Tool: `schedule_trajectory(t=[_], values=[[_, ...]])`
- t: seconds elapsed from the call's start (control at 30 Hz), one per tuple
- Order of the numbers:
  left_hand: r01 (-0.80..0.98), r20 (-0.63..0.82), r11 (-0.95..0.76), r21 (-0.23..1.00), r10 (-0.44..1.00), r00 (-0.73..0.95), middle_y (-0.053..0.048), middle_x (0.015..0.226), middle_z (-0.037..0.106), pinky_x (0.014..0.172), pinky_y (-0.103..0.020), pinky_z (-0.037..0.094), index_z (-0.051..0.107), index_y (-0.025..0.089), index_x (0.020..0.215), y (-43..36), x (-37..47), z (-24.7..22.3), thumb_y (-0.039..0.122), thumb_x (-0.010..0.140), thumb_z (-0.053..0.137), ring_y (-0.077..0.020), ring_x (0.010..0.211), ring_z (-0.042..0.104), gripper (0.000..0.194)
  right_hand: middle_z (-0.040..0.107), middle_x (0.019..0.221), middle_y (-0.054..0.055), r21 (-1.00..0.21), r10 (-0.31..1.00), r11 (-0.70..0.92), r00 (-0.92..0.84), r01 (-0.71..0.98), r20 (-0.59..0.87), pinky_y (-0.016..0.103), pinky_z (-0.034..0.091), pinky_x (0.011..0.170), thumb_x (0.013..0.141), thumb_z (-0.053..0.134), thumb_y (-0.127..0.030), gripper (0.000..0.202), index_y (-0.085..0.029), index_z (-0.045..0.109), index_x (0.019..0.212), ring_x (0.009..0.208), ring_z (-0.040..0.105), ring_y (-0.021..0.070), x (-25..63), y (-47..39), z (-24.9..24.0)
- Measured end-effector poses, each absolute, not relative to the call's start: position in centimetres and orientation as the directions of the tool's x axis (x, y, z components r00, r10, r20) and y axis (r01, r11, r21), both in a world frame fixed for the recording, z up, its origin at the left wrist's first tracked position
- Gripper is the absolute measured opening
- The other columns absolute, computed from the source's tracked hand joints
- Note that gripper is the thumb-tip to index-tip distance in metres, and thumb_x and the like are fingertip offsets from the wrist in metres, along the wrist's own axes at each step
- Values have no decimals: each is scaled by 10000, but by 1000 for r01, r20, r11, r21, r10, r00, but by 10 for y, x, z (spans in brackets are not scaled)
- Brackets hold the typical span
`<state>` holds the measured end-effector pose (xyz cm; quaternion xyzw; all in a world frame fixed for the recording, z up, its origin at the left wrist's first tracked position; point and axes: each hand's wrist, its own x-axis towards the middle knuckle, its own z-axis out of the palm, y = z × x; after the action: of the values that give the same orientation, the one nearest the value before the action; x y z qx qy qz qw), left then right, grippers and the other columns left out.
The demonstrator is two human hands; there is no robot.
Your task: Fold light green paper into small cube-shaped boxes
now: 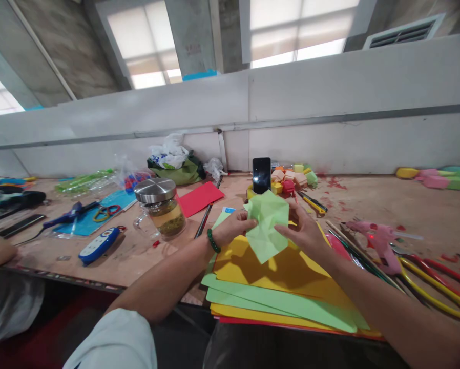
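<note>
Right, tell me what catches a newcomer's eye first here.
Both hands, left and right, hold a folded green paper up at the centre, above a stack of yellow and green sheets at the table's near edge. A pink glue gun lies to the right, a lidded glass jar to the left.

left: glass jar (pixel 161 207) | right: glue gun (pixel 376 241) | front: phone (pixel 261 175)
</note>
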<state>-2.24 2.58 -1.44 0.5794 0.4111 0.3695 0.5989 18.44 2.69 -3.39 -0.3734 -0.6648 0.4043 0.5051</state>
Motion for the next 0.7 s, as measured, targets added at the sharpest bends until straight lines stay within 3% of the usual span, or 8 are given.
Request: schedule_trajectory(t=[0.1, 0.2, 0.27, 0.4, 0.47, 0.6, 0.7], values=[[186, -163, 75, 980, 839, 520, -15, 649, 685, 519, -216, 453, 709, 130, 700, 28, -37, 2, 252, 574, 766, -132, 554, 600, 185, 669, 1096, 103, -922, 910, 373, -231, 101, 343, 373, 562, 760, 630, 773, -468, 750, -220, 475, 1272, 951, 657, 242, 191, 36, -31], [358, -278, 42, 933, 714, 643, -13, 669, 696, 527, -222, 473, 727, 137, 742, 25, -43, 8, 165, 582, 740, -146, 567, 618, 163, 713, 915, 73, -932, 885, 332, -390, 144, 255, 336, 547, 685, 651, 743, -451, 505, -197, 628, 1073, 825, 668, 224, 192, 34, -28], [327, -284, 72, 942, 691, 665, -14, 723, 707, 547, -221, 486, 719, 149, 786, 21, -44, 4, 178, 596, 746, -145, 602, 627, 193, 712, 813, 49, -934, 864, 314, -460, 173, 205, 301, 516, 609, 684, 698, -428, 328, -187, 679, 905, 709, 647, 192, 190, 28, -26], [178, -263, 194, 965, 739, 620, -26, 823, 708, 606, -233, 508, 668, 166, 872, 18, -44, -8, 257, 625, 786, -142, 678, 640, 289, 625, 620, -10, -919, 872, 324, -448, 226, 197, 240, 413, 496, 696, 637, -360, 175, -185, 645, 697, 560, 548, 129, 185, 19, -21], [185, -284, 216, 959, 724, 628, -38, 848, 706, 630, -256, 517, 654, 161, 909, 19, -44, -11, 273, 636, 792, -154, 693, 648, 326, 603, 610, -17, -918, 878, 326, -432, 226, 206, 232, 397, 492, 688, 630, -349, 162, -189, 609, 675, 557, 530, 120, 184, 16, -18], [282, -258, 80, 956, 689, 677, -29, 845, 701, 632, -228, 494, 672, 142, 878, 19, -42, -11, 240, 657, 767, -141, 707, 628, 260, 621, 637, -23, -916, 852, 297, -509, 270, 126, 223, 392, 499, 673, 660, -337, 211, -194, 623, 824, 572, 535, 125, 184, 13, -17], [307, -256, 55, 950, 702, 665, -22, 869, 702, 648, -221, 497, 673, 148, 906, 16, -39, -9, 234, 665, 745, -141, 734, 627, 266, 627, 646, -14, -894, 838, 323, -533, 311, 117, 220, 393, 509, 693, 635, -320, 162, -182, 662, 773, 585, 530, 123, 186, 14, -18]])
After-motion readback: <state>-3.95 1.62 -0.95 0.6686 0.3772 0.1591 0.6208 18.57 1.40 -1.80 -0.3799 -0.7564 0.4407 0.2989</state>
